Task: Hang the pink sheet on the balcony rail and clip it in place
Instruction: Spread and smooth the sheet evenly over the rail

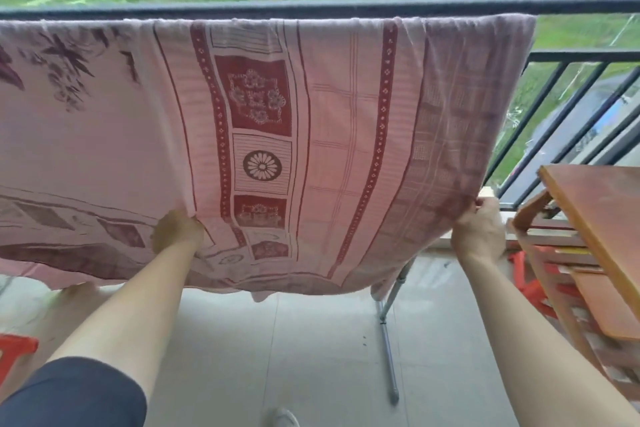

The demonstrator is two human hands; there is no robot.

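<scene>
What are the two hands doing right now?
Left hand: closed, gripping the pink sheet.
Right hand: closed, gripping the sheet's right edge.

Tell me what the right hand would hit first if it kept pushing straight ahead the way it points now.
Probably the pink sheet it already grips at the right edge, then the balcony railing bars behind the right hand. Depth is hard to judge from this single view.

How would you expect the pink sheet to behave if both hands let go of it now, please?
Probably floppy: the pink sheet sags between the left hand and right hand. It looks thin and light. With no clips visible, it might slide off the rail.
</scene>
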